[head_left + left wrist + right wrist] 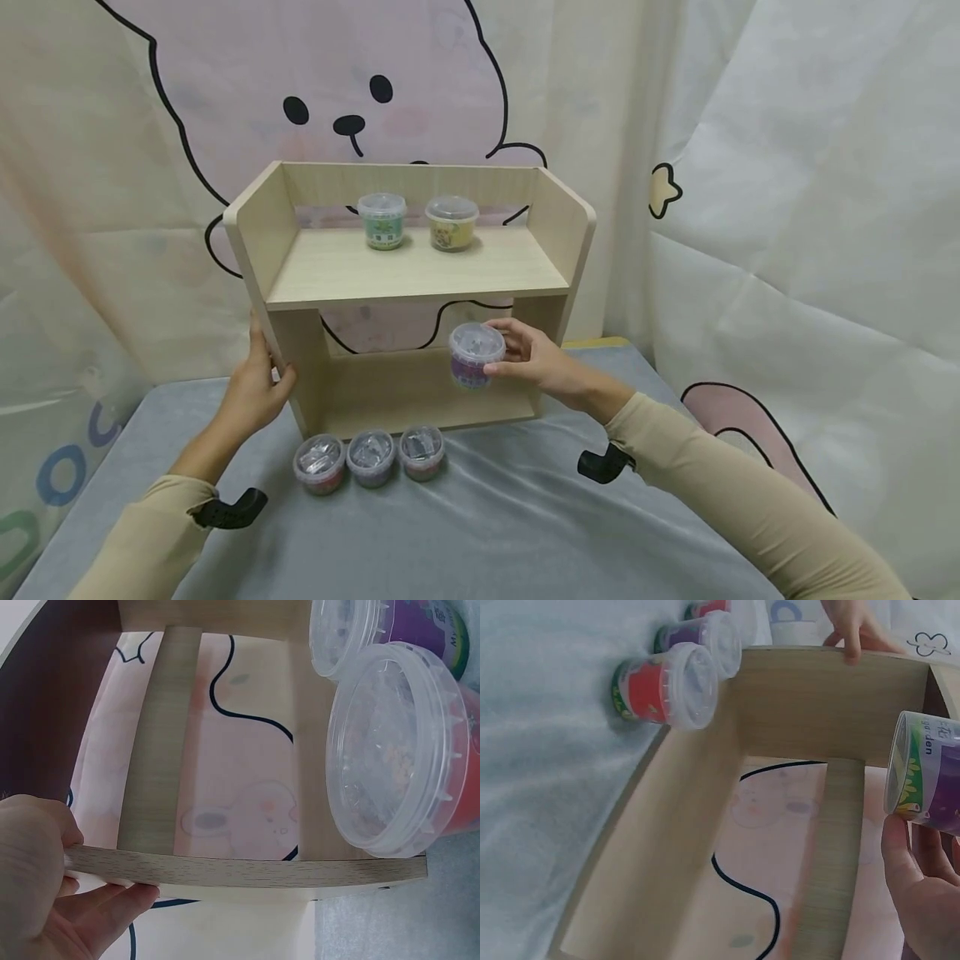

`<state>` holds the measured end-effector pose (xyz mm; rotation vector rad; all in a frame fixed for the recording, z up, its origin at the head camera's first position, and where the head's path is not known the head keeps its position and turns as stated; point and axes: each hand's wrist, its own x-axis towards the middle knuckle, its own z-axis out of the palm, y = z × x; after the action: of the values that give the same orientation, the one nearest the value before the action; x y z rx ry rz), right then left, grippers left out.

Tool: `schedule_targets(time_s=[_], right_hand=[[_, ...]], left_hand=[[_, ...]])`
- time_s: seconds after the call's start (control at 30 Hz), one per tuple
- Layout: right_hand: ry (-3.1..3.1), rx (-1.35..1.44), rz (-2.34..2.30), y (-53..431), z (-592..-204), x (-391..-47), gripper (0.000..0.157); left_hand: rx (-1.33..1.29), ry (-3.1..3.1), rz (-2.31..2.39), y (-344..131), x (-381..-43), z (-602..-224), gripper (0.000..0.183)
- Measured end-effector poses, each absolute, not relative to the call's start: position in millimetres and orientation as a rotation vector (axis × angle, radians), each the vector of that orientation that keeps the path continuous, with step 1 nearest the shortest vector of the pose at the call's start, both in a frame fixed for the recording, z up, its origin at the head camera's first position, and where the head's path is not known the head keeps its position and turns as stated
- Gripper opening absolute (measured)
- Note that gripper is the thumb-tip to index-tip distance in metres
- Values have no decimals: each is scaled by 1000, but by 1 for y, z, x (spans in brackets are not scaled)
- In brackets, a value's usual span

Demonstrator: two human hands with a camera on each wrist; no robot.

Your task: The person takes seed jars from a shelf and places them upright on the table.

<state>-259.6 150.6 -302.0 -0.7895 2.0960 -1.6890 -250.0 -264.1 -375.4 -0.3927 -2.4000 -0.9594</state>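
The left hand (255, 387) grips the side of the shelf (420, 279), maybe to keep it steady. The right hand (536, 358) pinches the purple tub (471, 368) upright, by the shelf's lower half. Three tubs (371, 460) stand nearby on the cloth (540, 525), perhaps for easy reach.

Shelf (420, 282): pale wood-look boards; smooth, matt faces with fine grain. Purple-labelled tub (469, 360): clear plastic, glossy; the printed label is smooth. Three front tubs (371, 455) and two upper tubs (384, 227): the same clear, glossy plastic at the lids. Table (540, 525): grey cloth covering, matt, softly rippled. Backdrop (592, 108): thin printed sheet, low sheen, creased. Sleeves (697, 467): matt beige cloth, wrinkled.
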Motion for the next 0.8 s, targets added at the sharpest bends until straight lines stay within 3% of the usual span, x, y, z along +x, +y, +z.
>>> schedule_targets(time_s=[0.23, 0.47, 0.8], right_hand=[[2059, -754, -1683, 153, -328, -257, 76], [2078, -709, -1657, 157, -352, -257, 68], [2074, -645, -1639, 160, -378, -256, 72]], left_hand=[[-383, -2412, -976, -265, -250, -376, 101], [-363, -2430, -987, -264, -251, -374, 100], [-350, -2432, -991, -263, -249, -372, 100]])
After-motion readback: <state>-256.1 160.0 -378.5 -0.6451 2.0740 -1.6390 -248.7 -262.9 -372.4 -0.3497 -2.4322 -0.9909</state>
